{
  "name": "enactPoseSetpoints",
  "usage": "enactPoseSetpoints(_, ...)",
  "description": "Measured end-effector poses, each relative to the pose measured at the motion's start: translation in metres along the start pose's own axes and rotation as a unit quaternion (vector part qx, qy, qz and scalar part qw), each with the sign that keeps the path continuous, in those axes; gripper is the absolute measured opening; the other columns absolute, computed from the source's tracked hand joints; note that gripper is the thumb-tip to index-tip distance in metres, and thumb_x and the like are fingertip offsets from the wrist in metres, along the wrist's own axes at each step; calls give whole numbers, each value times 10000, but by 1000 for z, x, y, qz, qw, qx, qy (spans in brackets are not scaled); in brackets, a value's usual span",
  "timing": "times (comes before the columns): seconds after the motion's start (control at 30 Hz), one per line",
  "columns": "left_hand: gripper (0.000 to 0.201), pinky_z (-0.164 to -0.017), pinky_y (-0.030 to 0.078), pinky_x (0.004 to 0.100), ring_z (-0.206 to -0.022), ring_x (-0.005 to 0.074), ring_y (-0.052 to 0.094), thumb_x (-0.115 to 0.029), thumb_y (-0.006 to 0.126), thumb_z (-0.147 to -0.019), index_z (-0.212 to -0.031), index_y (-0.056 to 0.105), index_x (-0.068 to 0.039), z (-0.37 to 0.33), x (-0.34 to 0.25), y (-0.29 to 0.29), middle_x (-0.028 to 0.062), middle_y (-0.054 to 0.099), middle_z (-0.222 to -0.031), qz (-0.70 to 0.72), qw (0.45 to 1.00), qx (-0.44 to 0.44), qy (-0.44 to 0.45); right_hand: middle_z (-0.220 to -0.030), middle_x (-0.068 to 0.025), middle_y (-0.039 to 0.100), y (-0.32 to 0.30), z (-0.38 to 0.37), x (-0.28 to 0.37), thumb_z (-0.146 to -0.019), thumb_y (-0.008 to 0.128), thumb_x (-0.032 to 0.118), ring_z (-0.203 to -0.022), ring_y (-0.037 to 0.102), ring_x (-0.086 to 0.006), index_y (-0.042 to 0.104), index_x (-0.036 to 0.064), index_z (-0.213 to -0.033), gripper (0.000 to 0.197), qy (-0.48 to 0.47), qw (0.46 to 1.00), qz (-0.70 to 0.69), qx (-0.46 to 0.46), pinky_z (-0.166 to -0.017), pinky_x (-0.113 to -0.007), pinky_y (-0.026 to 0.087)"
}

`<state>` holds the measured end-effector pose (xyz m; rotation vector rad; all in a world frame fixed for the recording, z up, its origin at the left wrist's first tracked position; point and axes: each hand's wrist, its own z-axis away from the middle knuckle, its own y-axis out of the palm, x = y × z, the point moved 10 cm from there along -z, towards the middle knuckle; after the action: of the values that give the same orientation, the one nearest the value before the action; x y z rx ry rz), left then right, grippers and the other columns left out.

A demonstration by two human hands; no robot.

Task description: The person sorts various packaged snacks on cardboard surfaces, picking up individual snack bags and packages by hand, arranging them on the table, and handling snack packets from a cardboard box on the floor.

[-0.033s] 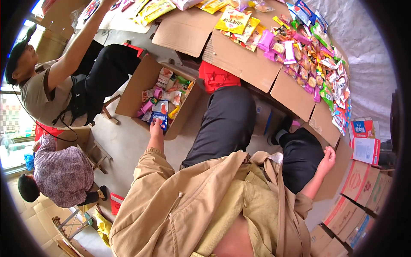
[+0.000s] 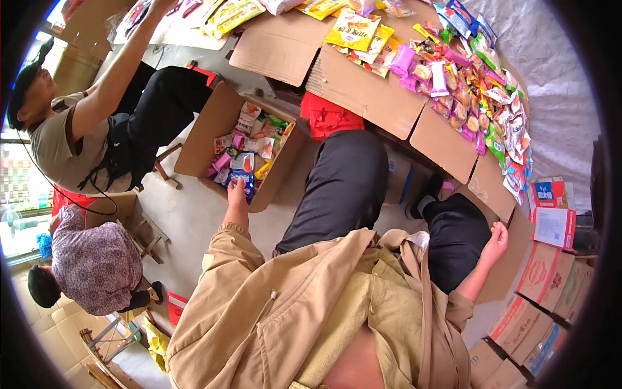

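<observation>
My left hand [image 2: 237, 192] is at the near side of a cardboard box [image 2: 278, 170], its finger and thumb slightly apart at the lower end of a blue and white snack packet [image 2: 242, 167]. That packet lies on top of a mixed heap of small wrapped snacks [image 2: 262, 146] inside the box. Out to the right, beside my right knee, my right hand [image 2: 497, 241] has its fingers curled in, with nothing visible in it. The nearest thing to it is the cardboard-covered table edge [image 2: 490, 185].
Bagged snacks [image 2: 453, 97] cover the cardboard-topped table ahead and right. Printed cartons [image 2: 541, 279] stand at right. A seated person [image 2: 71, 136] reaches over the table at left; another person [image 2: 97, 269] bends behind. A red bag [image 2: 330, 117] hangs at the table edge.
My left fingers have shifted slightly at the packet's lower end, while the packet lies in the same place. My right hand has barely moved.
</observation>
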<state>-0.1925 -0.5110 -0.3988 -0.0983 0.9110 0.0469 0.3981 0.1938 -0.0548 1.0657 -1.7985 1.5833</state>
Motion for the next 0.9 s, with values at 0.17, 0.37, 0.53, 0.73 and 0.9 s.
enactPoseSetpoints(0.17, 769, -863, 513, 343, -1013, 219, 642, -391, 762, -852, -1406, 464, 51, -40, -13, -3, 155, 643, -1163, -242, 965, -33, 90, -1051, -118, 705, -5, -2, -9, -1023, 582, 197, -985, 670, -177, 665, -43, -1120, 272, -7, 1000, -2, -2, -920, -311, 533)
enactPoseSetpoints(0.37, 1110, -1121, 367, 450, -1350, 412, 440, -583, 817, -681, -1514, 338, -25, -39, -32, 22, 286, 435, -1455, -513, 854, -43, 80, -1020, -107, 708, -27, 2, -25, -1021, 586, 201, -975, 668, -171, 671, -37, -1111, 269, 22, 999, 28, -28, -909, -307, 532)
enactPoseSetpoints(0.53, 1255, -1146, 329, 491, -1397, 418, 380, -566, 837, -660, -1582, 115, -112, -27, -36, 24, 275, 358, -1516, -600, 799, -46, 12, -1023, -96, 712, -28, 5, -17, -1016, 603, 264, -953, 663, -161, 676, -24, -1115, 313, 58, 994, 82, -33, -889, -291, 517)
enactPoseSetpoints(0.73, 868, -982, 474, 502, -1216, 396, 569, -287, 739, -811, -1516, 268, -101, -20, -56, 30, 226, 581, -1313, -641, 765, -52, 44, -1036, -90, 708, -25, 0, -23, -1018, 599, 279, -963, 659, -156, 669, -25, -1131, 332, 73, 994, 77, -27, -897, -288, 513)
enactPoseSetpoints(0.9, 347, -852, 508, 496, -1005, 409, 667, -133, 647, -815, -1153, 638, -55, -5, -84, 23, 202, 708, -1047, -562, 804, -127, 149, -1058, -101, 702, -18, -2, -15, -1022, 593, 264, -987, 660, -154, 660, -39, -1149, 335, 69, 995, 60, -25, -912, -281, 516)
